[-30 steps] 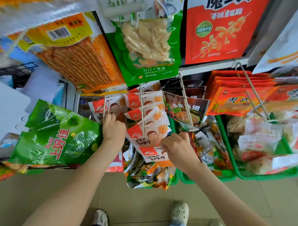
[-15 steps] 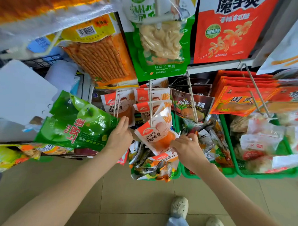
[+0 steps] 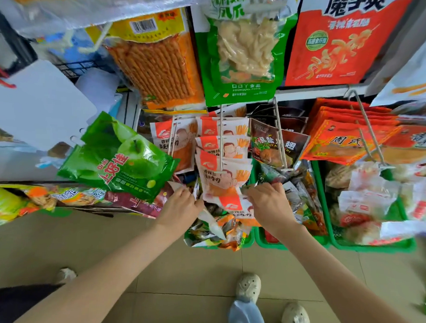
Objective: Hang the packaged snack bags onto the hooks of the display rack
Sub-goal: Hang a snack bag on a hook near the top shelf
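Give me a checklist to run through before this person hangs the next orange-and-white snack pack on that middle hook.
1. The front pack is threaded on the middle hook: ok.
2. The right hand has a grip on that pack's edge: ok, fingers pinch it.
3. The left hand holds a next pack: cannot tell, fingers curled among packets.
4. Room at the hook's tip: not ok, front pack sits at the end.
5. More packs ready in the green bin: ok.

Both my forearms reach up from the lower frame; left grip (image 3: 181, 205) and right grip (image 3: 269, 204) sit mid-frame, fingers curled, pinching.
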Demonstrator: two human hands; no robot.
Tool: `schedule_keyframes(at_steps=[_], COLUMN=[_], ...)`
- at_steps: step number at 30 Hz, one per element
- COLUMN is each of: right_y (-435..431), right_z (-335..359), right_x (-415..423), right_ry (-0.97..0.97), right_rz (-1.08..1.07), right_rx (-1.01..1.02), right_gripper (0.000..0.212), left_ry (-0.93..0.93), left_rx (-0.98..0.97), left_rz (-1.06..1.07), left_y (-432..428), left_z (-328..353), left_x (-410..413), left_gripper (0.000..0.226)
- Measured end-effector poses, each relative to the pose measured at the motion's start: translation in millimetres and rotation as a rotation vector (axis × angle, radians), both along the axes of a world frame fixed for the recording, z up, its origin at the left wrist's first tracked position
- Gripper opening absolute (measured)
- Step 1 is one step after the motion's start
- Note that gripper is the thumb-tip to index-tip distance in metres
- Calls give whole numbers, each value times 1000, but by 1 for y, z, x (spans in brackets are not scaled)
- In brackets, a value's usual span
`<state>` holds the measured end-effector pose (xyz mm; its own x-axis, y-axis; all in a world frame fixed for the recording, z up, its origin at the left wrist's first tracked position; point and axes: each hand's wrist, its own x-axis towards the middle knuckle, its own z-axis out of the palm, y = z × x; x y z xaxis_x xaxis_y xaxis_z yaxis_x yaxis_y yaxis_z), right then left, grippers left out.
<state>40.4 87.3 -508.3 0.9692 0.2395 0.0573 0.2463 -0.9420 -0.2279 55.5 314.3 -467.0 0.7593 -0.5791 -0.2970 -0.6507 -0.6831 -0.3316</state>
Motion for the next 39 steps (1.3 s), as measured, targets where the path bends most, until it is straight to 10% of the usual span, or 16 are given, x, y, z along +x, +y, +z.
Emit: schedule_keyframes(at_steps=[9,25,39], right_y=[47,136,150], right_z=[4,24,-12], right_x=[23,64,85], right_ry=[-107,50,-69], right_rz=[117,106,316], right_rx=[14,-118,20], right_gripper=[41,42,37], left_ry=[-24,30,76], left_rx=[-294,51,224], left_rz=[-70,770,762], left_y=[5,15,60], left_z=[19,-47,-50], left_x=[-15,36,11], left_gripper=[27,58,48])
